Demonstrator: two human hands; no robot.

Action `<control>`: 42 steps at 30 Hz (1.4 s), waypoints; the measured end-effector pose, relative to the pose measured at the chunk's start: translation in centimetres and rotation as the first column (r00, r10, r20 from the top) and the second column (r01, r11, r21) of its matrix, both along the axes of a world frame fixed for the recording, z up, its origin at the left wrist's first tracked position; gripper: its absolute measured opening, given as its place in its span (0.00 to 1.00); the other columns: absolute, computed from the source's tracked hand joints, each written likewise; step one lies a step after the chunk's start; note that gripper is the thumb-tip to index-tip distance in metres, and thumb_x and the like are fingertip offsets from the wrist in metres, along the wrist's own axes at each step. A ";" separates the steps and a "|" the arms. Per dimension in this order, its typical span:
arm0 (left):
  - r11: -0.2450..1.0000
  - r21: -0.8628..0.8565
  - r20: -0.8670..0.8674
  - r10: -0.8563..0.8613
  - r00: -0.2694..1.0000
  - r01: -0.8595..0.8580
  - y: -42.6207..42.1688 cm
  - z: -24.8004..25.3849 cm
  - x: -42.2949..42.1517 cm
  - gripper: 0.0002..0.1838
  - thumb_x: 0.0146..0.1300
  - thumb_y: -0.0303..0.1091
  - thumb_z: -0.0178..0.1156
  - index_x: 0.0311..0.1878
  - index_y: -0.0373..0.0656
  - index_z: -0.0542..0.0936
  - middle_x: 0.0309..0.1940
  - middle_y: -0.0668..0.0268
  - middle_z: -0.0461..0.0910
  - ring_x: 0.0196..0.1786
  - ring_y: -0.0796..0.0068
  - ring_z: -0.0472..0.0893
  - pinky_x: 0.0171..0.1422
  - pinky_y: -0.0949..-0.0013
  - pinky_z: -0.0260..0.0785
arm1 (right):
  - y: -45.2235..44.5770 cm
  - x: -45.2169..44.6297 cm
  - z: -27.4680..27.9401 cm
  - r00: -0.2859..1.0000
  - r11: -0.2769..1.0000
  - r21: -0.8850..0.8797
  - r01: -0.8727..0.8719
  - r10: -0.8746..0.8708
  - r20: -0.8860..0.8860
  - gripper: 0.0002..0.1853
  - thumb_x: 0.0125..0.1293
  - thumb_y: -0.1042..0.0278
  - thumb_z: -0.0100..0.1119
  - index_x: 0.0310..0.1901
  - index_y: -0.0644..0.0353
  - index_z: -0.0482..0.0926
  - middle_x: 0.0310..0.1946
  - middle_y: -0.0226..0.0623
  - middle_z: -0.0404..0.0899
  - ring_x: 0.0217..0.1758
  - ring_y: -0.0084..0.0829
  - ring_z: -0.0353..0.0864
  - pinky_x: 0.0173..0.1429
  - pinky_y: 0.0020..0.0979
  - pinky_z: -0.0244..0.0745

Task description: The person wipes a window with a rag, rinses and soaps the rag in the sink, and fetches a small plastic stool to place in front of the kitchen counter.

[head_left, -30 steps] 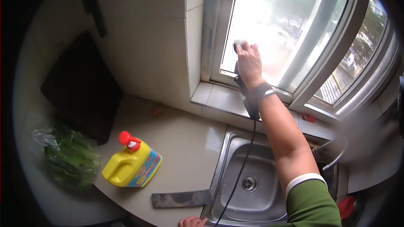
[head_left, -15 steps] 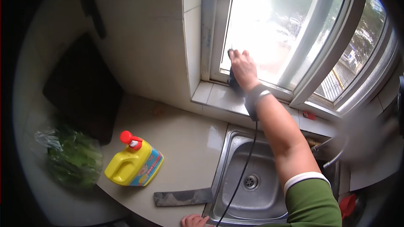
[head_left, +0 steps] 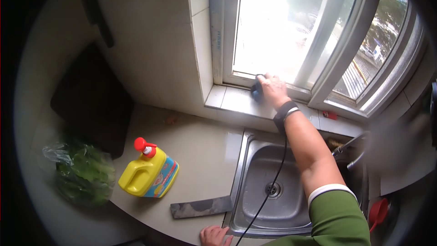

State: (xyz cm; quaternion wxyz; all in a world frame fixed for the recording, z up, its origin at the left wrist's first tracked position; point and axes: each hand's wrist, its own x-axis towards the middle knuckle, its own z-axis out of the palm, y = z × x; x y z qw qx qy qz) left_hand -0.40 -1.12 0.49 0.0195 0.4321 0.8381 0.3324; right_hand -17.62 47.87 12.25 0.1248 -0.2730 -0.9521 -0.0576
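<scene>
My right hand (head_left: 273, 92) reaches to the bottom of the window frame, just above the tiled sill. Its fingers are closed on a dark, cloth-like piece (head_left: 257, 92), mostly hidden behind the hand. A dark strap (head_left: 285, 112) wraps the right wrist, and a thin black cable (head_left: 266, 198) runs from there down across the sink. My left hand (head_left: 215, 236) lies on the counter's front edge at the bottom, fingers stretched out and holding nothing. Close to it on the counter is a flat grey whetstone-like slab (head_left: 201, 207). Bright light washes out much of the window pane (head_left: 275, 32).
A steel sink (head_left: 255, 200) sits under my right arm, with a faucet (head_left: 355, 150) at its right. On the counter stand a yellow jug (head_left: 141, 175) with a red pump and a bag of leafy greens (head_left: 84, 173). A small red item (head_left: 330, 115) lies on the sill.
My right hand has moved down from the pane to the lower frame by the sill, carrying the dark cloth-like piece. The whole view has shifted slightly. My left hand stays on the counter edge.
</scene>
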 end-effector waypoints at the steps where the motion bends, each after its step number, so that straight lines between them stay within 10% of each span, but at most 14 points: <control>1: 1.000 0.013 0.000 0.001 1.000 -0.001 0.0 0.0 -0.1 0.17 0.53 0.38 0.62 0.46 0.44 0.80 0.39 0.63 0.78 0.52 0.59 0.73 0.58 0.50 0.59 | 0.7 1.2 0.0 0.999 0.997 0.061 0.053 -0.052 -0.003 0.16 0.64 0.66 0.49 0.54 0.48 0.76 0.52 0.40 0.73 0.58 0.45 0.72 0.55 0.52 0.71; 5: 1.000 0.028 0.021 0.000 1.000 0.000 0.1 0.1 -0.4 0.16 0.54 0.38 0.62 0.46 0.44 0.80 0.40 0.63 0.78 0.51 0.60 0.73 0.58 0.51 0.59 | 3.9 6.6 -1.8 0.950 0.952 0.120 0.282 -0.260 -0.172 0.15 0.65 0.70 0.48 0.51 0.46 0.78 0.52 0.40 0.70 0.54 0.44 0.72 0.52 0.38 0.77; 14: 0.998 -0.030 -0.023 -0.055 0.998 0.054 0.8 0.7 -0.6 0.18 0.52 0.39 0.62 0.46 0.44 0.80 0.39 0.61 0.76 0.51 0.57 0.72 0.58 0.49 0.58 | 6.9 4.8 -5.5 0.885 0.956 -0.042 0.290 -0.285 -0.367 0.13 0.61 0.69 0.48 0.40 0.68 0.79 0.48 0.49 0.71 0.54 0.52 0.69 0.59 0.44 0.69; 15: 0.996 -0.055 -0.035 -0.076 0.996 0.074 0.6 0.7 -0.6 0.18 0.52 0.39 0.62 0.46 0.44 0.80 0.38 0.61 0.76 0.51 0.56 0.71 0.58 0.49 0.58 | 7.5 3.4 -7.5 0.958 0.933 0.310 0.183 -0.099 -0.268 0.14 0.61 0.68 0.48 0.39 0.68 0.80 0.46 0.49 0.73 0.52 0.50 0.70 0.58 0.44 0.70; 18: 0.998 -0.044 -0.056 -0.056 0.997 0.053 1.0 0.2 -0.1 0.18 0.51 0.39 0.61 0.46 0.44 0.81 0.38 0.61 0.75 0.51 0.56 0.71 0.58 0.49 0.58 | 0.4 1.8 -1.9 0.934 0.969 0.008 0.249 -0.237 -0.267 0.11 0.59 0.71 0.51 0.36 0.65 0.82 0.46 0.42 0.74 0.53 0.41 0.71 0.54 0.35 0.75; 20: 0.996 -0.049 -0.051 -0.071 0.996 0.068 1.0 0.3 -0.2 0.17 0.51 0.38 0.61 0.45 0.44 0.81 0.38 0.61 0.75 0.51 0.56 0.71 0.58 0.49 0.58 | 2.8 2.6 -3.1 0.986 0.978 0.176 0.112 -0.088 -0.140 0.11 0.60 0.72 0.49 0.39 0.66 0.80 0.46 0.42 0.73 0.54 0.41 0.71 0.51 0.35 0.76; 24: 0.997 -0.029 -0.027 -0.078 0.997 0.077 0.7 0.1 -0.3 0.17 0.52 0.39 0.60 0.45 0.44 0.81 0.37 0.61 0.75 0.50 0.56 0.71 0.58 0.50 0.58 | 7.8 7.4 -6.4 0.839 0.893 -0.023 0.450 -0.431 -0.331 0.13 0.65 0.71 0.42 0.44 0.70 0.73 0.44 0.43 0.72 0.49 0.43 0.74 0.47 0.39 0.79; 26: 0.996 -0.032 -0.039 -0.083 0.996 0.081 0.6 0.3 -0.4 0.18 0.52 0.39 0.60 0.46 0.44 0.81 0.37 0.61 0.75 0.50 0.56 0.70 0.58 0.50 0.58 | 7.9 11.0 -5.8 0.920 0.888 0.249 0.387 -0.356 -0.162 0.12 0.66 0.69 0.42 0.40 0.69 0.73 0.42 0.46 0.72 0.45 0.45 0.77 0.47 0.42 0.79; 30: 0.995 -0.057 -0.016 -0.084 0.996 0.083 0.8 1.0 -0.3 0.18 0.52 0.39 0.60 0.46 0.44 0.80 0.37 0.61 0.74 0.51 0.56 0.70 0.58 0.50 0.57 | 9.4 9.5 -7.1 0.885 0.915 -0.010 0.403 -0.393 -0.251 0.12 0.65 0.69 0.44 0.40 0.70 0.74 0.46 0.50 0.72 0.49 0.44 0.76 0.51 0.41 0.78; 35: 0.994 -0.044 -0.023 -0.100 0.995 0.099 0.9 0.8 -0.3 0.17 0.53 0.39 0.59 0.46 0.43 0.80 0.37 0.61 0.74 0.52 0.56 0.70 0.59 0.49 0.57 | 4.8 5.3 -4.4 0.976 0.970 0.114 0.217 -0.218 0.002 0.15 0.64 0.72 0.43 0.44 0.73 0.75 0.47 0.57 0.71 0.51 0.48 0.75 0.55 0.37 0.76; 38: 0.994 -0.051 -0.013 -0.093 0.996 0.093 0.7 0.6 0.0 0.18 0.53 0.39 0.59 0.46 0.43 0.80 0.38 0.60 0.74 0.52 0.55 0.70 0.59 0.49 0.57 | 5.0 7.5 -2.8 0.858 0.886 -0.288 0.362 -0.438 -0.269 0.16 0.65 0.71 0.42 0.46 0.74 0.73 0.46 0.57 0.72 0.51 0.49 0.76 0.54 0.39 0.77; 39: 0.994 -0.057 -0.009 -0.091 0.996 0.091 0.7 0.5 -0.1 0.18 0.53 0.39 0.59 0.46 0.43 0.80 0.38 0.60 0.74 0.52 0.55 0.70 0.59 0.49 0.57 | 9.2 9.3 -6.3 0.931 0.932 0.001 0.362 -0.361 -0.044 0.15 0.67 0.68 0.39 0.44 0.72 0.70 0.44 0.57 0.75 0.48 0.50 0.79 0.51 0.42 0.78; 42: 0.995 -0.052 -0.040 -0.090 0.995 0.088 0.8 0.6 -0.1 0.18 0.53 0.39 0.60 0.46 0.43 0.80 0.39 0.60 0.75 0.52 0.55 0.70 0.59 0.49 0.56 | 9.6 10.5 -7.5 0.849 0.887 -0.003 0.462 -0.444 -0.286 0.13 0.65 0.70 0.41 0.42 0.72 0.72 0.41 0.55 0.77 0.47 0.51 0.80 0.48 0.43 0.78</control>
